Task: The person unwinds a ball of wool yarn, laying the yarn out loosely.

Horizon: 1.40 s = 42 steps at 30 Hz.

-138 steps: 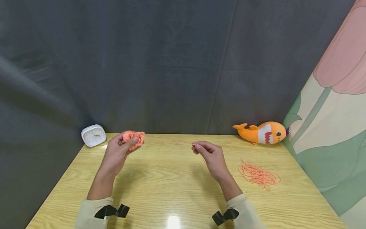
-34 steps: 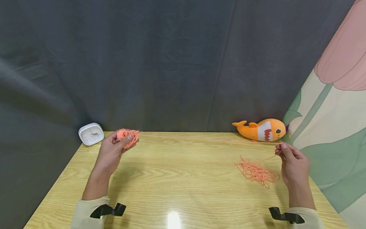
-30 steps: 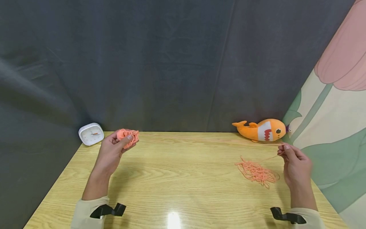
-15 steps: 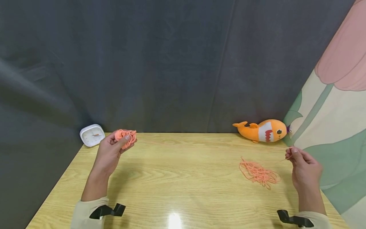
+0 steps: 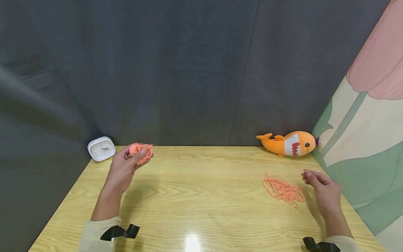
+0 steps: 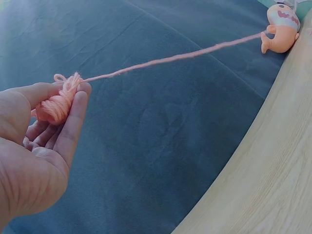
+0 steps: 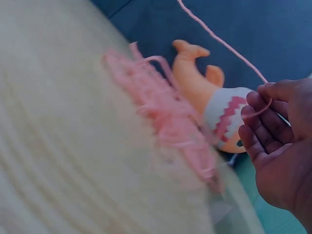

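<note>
A small ball of coral yarn (image 5: 140, 153) is held between the thumb and fingers of my left hand (image 5: 122, 171), raised over the left side of the table. From it a single strand (image 6: 170, 59) runs off toward the right in the left wrist view. At the right side, my right hand (image 5: 325, 194) pinches the strand between thumb and forefinger; the right wrist view shows a bit of yarn (image 7: 258, 113) looping across its fingers. Beside that hand, a loose tangled pile of the same yarn (image 5: 284, 190) lies on the table. In the head view the stretched strand is too faint to follow.
The wooden table (image 5: 195, 203) reaches back to a dark curtain (image 5: 189, 77). A white clock (image 5: 101, 149) stands at the back left corner. An orange plush shark (image 5: 288, 143) lies at the back right, by a flower-patterned wall covering (image 5: 368, 140).
From the middle of the table my right hand has drawn the strand far to the right. In the last half second it came slightly left and lower. The left hand has barely moved.
</note>
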Motion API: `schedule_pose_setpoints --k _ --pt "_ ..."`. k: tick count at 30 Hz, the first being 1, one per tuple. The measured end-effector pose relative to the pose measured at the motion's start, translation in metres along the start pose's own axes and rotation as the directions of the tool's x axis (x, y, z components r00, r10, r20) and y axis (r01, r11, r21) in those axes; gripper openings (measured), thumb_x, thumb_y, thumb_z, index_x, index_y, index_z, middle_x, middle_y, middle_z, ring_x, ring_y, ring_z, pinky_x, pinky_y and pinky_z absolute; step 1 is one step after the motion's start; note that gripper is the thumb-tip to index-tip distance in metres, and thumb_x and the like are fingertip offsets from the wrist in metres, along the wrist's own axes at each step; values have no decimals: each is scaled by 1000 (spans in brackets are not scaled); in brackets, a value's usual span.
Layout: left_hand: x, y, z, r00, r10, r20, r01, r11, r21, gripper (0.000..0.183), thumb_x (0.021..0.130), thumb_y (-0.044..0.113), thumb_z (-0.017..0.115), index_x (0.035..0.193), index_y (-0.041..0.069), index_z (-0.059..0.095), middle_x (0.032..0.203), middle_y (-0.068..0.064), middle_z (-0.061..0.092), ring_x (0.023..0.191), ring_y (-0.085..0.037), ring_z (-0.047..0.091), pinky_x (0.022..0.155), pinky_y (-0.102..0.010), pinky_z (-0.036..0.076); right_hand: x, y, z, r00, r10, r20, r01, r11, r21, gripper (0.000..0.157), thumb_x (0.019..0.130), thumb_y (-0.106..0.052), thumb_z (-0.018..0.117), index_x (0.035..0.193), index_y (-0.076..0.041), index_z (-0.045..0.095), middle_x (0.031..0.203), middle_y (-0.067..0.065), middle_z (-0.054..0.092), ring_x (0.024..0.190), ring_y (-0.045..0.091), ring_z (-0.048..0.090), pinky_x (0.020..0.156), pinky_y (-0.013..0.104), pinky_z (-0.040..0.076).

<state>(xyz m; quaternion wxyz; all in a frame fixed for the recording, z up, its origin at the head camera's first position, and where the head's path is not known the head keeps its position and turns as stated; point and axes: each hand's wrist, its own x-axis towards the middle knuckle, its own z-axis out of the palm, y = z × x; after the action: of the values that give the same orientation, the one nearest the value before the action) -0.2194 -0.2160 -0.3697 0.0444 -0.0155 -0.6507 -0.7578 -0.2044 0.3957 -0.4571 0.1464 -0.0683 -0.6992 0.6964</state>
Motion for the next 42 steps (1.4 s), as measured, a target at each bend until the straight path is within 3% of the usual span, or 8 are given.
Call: schedule_pose_setpoints --k 3,7,13,18,24,30,36,42 --pt "1 -1 1 1000 5 12 -5 1000 -8 18 101 14 68 118 10 65 105 9 74 99 -4 74 88 -23 61 -1 8 2 999 37 15 -34 983 -182 31 102 -31 65 121 -9 75 93 -23 75 85 -4 70 75 8 54" --pt "2 -3 3 1000 12 26 -11 1000 -9 14 101 13 67 116 12 66 104 8 74 98 -5 75 87 -22 61 -2 14 8 996 92 19 -79 927 -366 48 105 -40 58 135 -3 65 94 -32 70 87 -10 69 75 5 50" --pt "3 -4 5 999 13 35 -13 1000 -8 14 101 12 66 115 11 65 104 9 74 97 -5 75 87 -23 61 -1 6 18 999 31 12 -21 882 -470 51 106 -42 55 136 -2 64 97 -34 69 92 -17 62 74 4 48" --pt "3 -4 5 999 4 36 -4 1000 -4 15 102 11 66 116 9 65 104 9 74 98 -5 75 87 -23 61 -1 -12 41 999 -33 33 44 914 -404 40 105 -37 60 131 -9 70 99 -31 71 95 -14 63 79 3 49" --pt "0 -4 5 999 -1 39 0 1000 20 18 101 14 68 117 8 65 105 9 74 99 -6 74 88 -23 61 -7 -37 98 977 -153 149 177 971 -159 30 103 -23 66 124 -3 72 103 -15 78 96 -3 70 85 7 54" --pt "-1 -4 7 999 3 42 -4 1000 23 18 101 12 68 117 7 65 104 9 74 98 -6 74 88 -23 61 -7 -46 166 946 -218 242 224 975 3 35 102 -16 67 124 11 66 102 -11 78 97 3 72 91 15 57" --pt "0 -5 10 999 5 51 -6 1000 13 15 101 11 67 115 8 65 103 9 74 97 -6 75 87 -24 62 -21 -48 231 917 -216 336 217 975 35 32 100 -16 69 121 8 69 102 -9 77 98 6 72 92 20 58" --pt "1 -5 13 998 15 59 -16 1000 18 17 100 10 67 117 6 65 103 9 75 97 -6 75 87 -24 62 -40 -45 288 866 -224 446 205 974 92 31 100 -13 68 121 10 68 113 21 74 98 6 71 91 21 58"
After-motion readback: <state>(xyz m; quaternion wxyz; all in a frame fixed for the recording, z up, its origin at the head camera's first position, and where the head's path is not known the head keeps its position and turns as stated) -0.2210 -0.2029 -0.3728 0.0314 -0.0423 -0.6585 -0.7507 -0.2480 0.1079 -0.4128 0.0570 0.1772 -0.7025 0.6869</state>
